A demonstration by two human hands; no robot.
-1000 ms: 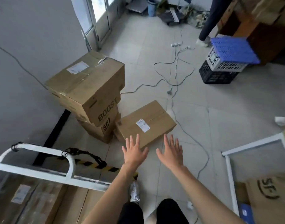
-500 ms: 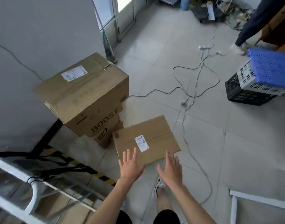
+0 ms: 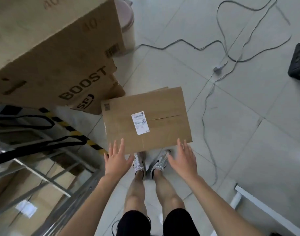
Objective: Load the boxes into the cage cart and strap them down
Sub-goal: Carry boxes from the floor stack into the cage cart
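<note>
On the floor [image 3: 247,150], the flat box [image 3: 146,120] is lying just beside the stacked boxes [image 3: 60,57]. Left hand [image 3: 117,159] and right hand [image 3: 183,159] are hovering over its near edge, fingers spread, holding nothing. A shallow grip would be risking a slip; the cable [image 3: 218,68] is threatening a trip.

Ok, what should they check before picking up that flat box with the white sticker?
1. Left hand and right hand free: ok, both open.
2. Grip on the flat box: not ok, fingers straight at its near edge.
3. Shoes close to the box: ok.
4. Grey cable off the box: ok, it lies apart, to its right.
5. Room in the cage cart: cannot tell, blurred.
</note>
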